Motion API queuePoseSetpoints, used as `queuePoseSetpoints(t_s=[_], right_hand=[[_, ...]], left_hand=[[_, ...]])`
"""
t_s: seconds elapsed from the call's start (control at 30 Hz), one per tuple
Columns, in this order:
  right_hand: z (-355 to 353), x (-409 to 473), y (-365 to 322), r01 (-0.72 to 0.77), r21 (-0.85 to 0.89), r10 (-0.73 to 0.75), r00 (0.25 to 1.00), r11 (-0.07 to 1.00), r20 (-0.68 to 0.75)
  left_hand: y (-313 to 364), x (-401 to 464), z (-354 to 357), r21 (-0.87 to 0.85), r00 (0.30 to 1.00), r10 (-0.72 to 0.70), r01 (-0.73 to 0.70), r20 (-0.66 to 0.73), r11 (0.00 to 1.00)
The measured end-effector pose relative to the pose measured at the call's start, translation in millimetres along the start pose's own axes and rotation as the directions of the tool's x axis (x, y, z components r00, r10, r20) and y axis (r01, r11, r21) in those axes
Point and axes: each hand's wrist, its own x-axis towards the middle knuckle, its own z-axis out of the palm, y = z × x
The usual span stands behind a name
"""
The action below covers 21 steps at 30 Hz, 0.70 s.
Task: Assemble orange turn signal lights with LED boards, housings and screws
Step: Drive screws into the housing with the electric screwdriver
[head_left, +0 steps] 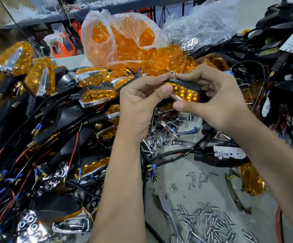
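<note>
Turn signal light [184,91] sat pinched between both hands above the worktable [186,174], its orange lens facing the camera and its black housing along the top edge. The left hand [142,100] gripped the light's left end, thumb pressed on the lens and fingers curled over the housing. The right hand [210,97] held the right end, thumb below the lens and fingers wrapped over the top, where a small chrome piece showed between the fingertips (too small to say what it was).

Directly beneath the held light lay a scatter of chrome trim pieces [161,134], and lower still, toward the camera, a heap of loose screws [210,220] on the grey surface. Below the right wrist rested a white LED board [229,152] joined to a black housing with wires. To the left of the grip spread a pile of finished lights [42,78] with black stalks and red and black leads. Behind the hands stood a clear plastic bag of orange lenses [124,37], with more lenses spilled at its mouth. Far right of the grip, black housings [286,28] were stacked high, some showing white boards.
</note>
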Motion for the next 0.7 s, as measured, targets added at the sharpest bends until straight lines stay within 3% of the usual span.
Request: queuePoseSetpoints(t_s=[0.27, 0.47, 0.6, 0.7], right_hand=[[10.4, 2.3, -7.1, -0.295, -0.137, 0.309, 0.947, 0.946, 0.093], [11.5, 1.6, -15.8, -0.653, 0.177, 0.591, 0.748, 0.736, 0.301], [18.6, 1.4, -24.6, -0.768, 0.387, 0.534, 0.636, 0.51, 0.557], [24.0, 3.3, -28.3, -0.816, 0.425, 0.47, 0.575, 0.393, 0.669]], left_hand=[[-2.6, 1.9, 3.2, 0.063, 0.97, -0.134, 0.15, -0.2, 0.987], [2.9, 0.7, 9.7, -0.063, 0.929, -0.324, 0.318, -0.176, 0.946], [11.6, 0.1, 22.1, -0.352, 0.908, -0.383, 0.307, -0.169, 0.884], [15.4, 0.4, 32.0, -0.472, 0.922, -0.355, 0.246, -0.155, 0.846]])
